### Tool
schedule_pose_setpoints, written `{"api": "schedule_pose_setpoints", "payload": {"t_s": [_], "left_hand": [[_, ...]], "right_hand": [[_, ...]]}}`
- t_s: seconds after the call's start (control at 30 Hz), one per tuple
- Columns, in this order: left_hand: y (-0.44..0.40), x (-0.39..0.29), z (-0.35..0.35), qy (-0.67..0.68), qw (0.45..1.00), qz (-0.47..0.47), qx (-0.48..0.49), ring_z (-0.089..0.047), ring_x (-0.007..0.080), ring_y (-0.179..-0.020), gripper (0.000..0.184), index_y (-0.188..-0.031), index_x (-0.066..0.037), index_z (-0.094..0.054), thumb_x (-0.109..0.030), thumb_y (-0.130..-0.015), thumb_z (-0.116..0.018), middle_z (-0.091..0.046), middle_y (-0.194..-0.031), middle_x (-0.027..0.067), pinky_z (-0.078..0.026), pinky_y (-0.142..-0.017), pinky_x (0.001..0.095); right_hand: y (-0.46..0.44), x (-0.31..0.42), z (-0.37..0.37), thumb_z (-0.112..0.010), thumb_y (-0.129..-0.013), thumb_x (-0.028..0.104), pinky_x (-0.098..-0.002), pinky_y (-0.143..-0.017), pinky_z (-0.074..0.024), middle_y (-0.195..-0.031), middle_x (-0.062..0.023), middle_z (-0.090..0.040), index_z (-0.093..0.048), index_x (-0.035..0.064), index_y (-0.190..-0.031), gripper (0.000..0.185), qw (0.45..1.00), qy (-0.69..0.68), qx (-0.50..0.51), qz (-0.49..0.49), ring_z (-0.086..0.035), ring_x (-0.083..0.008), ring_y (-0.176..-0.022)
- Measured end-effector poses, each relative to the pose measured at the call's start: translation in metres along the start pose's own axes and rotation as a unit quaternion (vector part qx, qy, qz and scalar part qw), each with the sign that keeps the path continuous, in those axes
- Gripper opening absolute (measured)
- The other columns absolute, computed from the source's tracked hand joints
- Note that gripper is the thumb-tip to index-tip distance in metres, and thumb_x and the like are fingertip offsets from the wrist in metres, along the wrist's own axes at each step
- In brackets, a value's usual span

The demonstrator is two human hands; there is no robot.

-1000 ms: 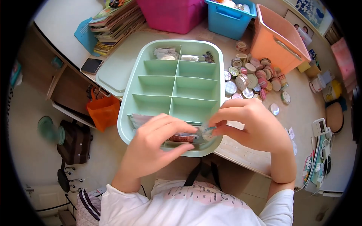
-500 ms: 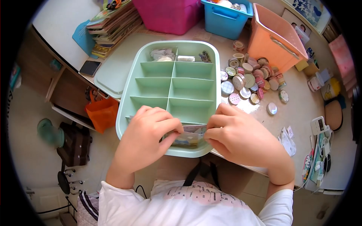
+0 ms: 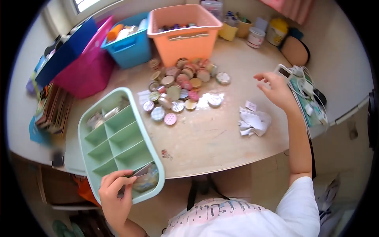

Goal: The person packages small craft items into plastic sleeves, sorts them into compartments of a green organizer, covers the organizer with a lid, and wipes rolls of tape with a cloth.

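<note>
A pale green divided box (image 3: pixel 152 140) sits tilted at the left front of the table. My left hand (image 3: pixel 116 193) is at its near end, thumb and fingers pinched on the edge of a thin flat packet. Beside those fingers, a clear plastic packet (image 3: pixel 147 179) lies in the near right compartment. My right hand (image 3: pixel 274 89) is raised over the right side of the table with its fingers apart and nothing in them. Below it lies a crumpled white cloth or bag (image 3: pixel 254 121). Round tape rolls (image 3: pixel 173 93) are heaped beyond the box.
An orange bin (image 3: pixel 183 43), a blue bin (image 3: pixel 132 51) and a pink bin (image 3: pixel 89 71) stand at the back. Books (image 3: pixel 55 108) are stacked at the left. A power strip with cables (image 3: pixel 310 98) lies at the right, near a white tub (image 3: pixel 256 37).
The view has swung to the right. My right hand has left the box and opened over the right side of the table, while my left hand stays at the box's near end.
</note>
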State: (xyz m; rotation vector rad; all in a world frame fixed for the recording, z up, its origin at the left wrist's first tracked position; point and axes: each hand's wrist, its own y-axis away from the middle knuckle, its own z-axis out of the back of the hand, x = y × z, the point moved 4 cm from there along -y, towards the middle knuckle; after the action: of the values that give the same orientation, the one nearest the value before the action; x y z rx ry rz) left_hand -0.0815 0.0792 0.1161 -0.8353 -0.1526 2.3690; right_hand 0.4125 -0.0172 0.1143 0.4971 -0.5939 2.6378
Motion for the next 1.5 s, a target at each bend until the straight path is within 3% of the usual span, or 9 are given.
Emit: {"api": "schedule_pose_setpoints", "payload": {"t_s": [0.17, 0.43, 0.6, 0.73, 0.8, 1.0, 1.17, 1.27, 1.5], "left_hand": [[-0.010, -0.005, -0.003, -0.007, 0.999, 0.005, 0.033, -0.068, 0.0322, -0.095, 0.013, -0.090, -0.003, -0.072, 0.006, -0.081, -0.074, -0.078, -0.104, 0.0107, -0.050, -0.087, 0.0397], [0.013, -0.016, 0.003, -0.032, 0.998, -0.037, -0.027, -0.070, 0.0345, -0.113, 0.014, -0.095, -0.003, -0.074, 0.004, -0.083, -0.076, -0.077, -0.107, 0.0123, -0.047, -0.101, 0.0440], [0.025, -0.011, 0.009, -0.038, 0.997, -0.061, -0.038, -0.069, 0.0343, -0.119, 0.021, -0.101, -0.007, -0.080, -0.004, -0.080, -0.080, -0.077, -0.112, 0.0094, -0.044, -0.105, 0.0485], [0.037, -0.003, 0.016, -0.026, 0.992, -0.104, -0.061, -0.069, 0.0358, -0.120, 0.026, -0.099, -0.007, -0.081, -0.010, -0.073, -0.085, -0.077, -0.110, 0.0095, -0.046, -0.102, 0.0498], [0.041, -0.001, 0.017, -0.013, 0.990, -0.116, -0.076, -0.069, 0.0347, -0.118, 0.029, -0.097, -0.008, -0.082, -0.012, -0.069, -0.089, -0.078, -0.105, 0.0068, -0.046, -0.099, 0.0492], [0.043, -0.001, 0.017, -0.031, 0.984, -0.159, -0.073, -0.069, 0.0259, -0.115, 0.030, -0.094, -0.013, -0.081, -0.020, -0.069, -0.095, -0.075, -0.096, -0.0028, -0.044, -0.095, 0.0455], [0.046, 0.005, 0.016, -0.035, 0.988, -0.131, -0.073, -0.069, 0.0274, -0.116, 0.034, -0.093, -0.013, -0.082, -0.018, -0.063, -0.096, -0.076, -0.098, -0.0024, -0.045, -0.093, 0.0456], [0.048, 0.009, 0.014, -0.019, 0.989, -0.123, -0.077, -0.069, 0.0274, -0.116, 0.034, -0.093, -0.014, -0.081, -0.017, -0.063, -0.096, -0.076, -0.100, -0.0024, -0.045, -0.092, 0.0452], [0.050, 0.011, 0.010, -0.036, 0.984, -0.148, -0.096, -0.069, 0.0271, -0.117, 0.035, -0.096, -0.015, -0.080, -0.018, -0.064, -0.096, -0.077, -0.103, -0.0030, -0.045, -0.091, 0.0458]], "right_hand": [[0.024, -0.047, -0.042, -0.082, -0.090, 0.014, -0.0304, -0.092, -0.0554, -0.112, -0.0045, -0.073, -0.077, 0.0076, -0.115, 0.027, 0.975, -0.153, 0.146, -0.065, -0.068, -0.0166, -0.099], [0.037, -0.045, -0.062, -0.080, -0.086, 0.002, -0.0264, -0.069, -0.0510, -0.085, -0.0008, -0.068, -0.073, 0.0024, -0.098, 0.014, 0.955, -0.225, 0.152, -0.119, -0.061, -0.0101, -0.077], [0.037, -0.035, -0.056, -0.077, -0.089, 0.001, -0.0258, -0.071, -0.0569, -0.095, -0.0021, -0.066, -0.071, 0.0026, -0.117, 0.029, 0.936, -0.311, 0.072, -0.151, -0.067, -0.0115, -0.080], [0.037, 0.060, -0.047, -0.076, -0.084, -0.015, -0.0260, -0.075, -0.0629, -0.120, -0.0072, -0.063, -0.068, 0.0023, -0.131, 0.050, 0.901, -0.424, 0.074, -0.047, -0.072, -0.0120, -0.085], [0.046, 0.127, -0.054, -0.077, -0.085, -0.014, -0.0292, -0.078, -0.0647, -0.116, -0.0075, -0.066, -0.068, 0.0024, -0.133, 0.051, 0.841, -0.521, 0.144, 0.035, -0.074, -0.0140, -0.089], [0.062, 0.274, -0.078, -0.077, -0.090, -0.001, -0.0340, -0.073, -0.0606, -0.094, -0.0088, -0.070, -0.069, 0.0068, -0.127, 0.039, 0.812, -0.371, 0.226, 0.389, -0.073, -0.0221, -0.082], [0.066, 0.303, -0.104, -0.072, -0.096, 0.011, -0.0458, -0.071, -0.0576, -0.095, -0.0124, -0.072, -0.066, 0.0082, -0.122, 0.027, 0.796, -0.308, 0.299, 0.426, -0.072, -0.0361, -0.085], [0.073, 0.302, -0.110, -0.073, -0.096, 0.013, -0.0468, -0.072, -0.0579, -0.092, -0.0122, -0.073, -0.066, 0.0086, -0.123, 0.028, 0.799, -0.258, 0.352, 0.414, -0.072, -0.0362, -0.084], [0.054, 0.281, -0.083, -0.075, -0.091, 0.003, -0.0388, -0.072, -0.0571, -0.088, -0.0090, -0.073, -0.075, 0.0047, -0.111, 0.019, 0.839, -0.278, 0.243, 0.399, -0.072, -0.0277, -0.083]]}}
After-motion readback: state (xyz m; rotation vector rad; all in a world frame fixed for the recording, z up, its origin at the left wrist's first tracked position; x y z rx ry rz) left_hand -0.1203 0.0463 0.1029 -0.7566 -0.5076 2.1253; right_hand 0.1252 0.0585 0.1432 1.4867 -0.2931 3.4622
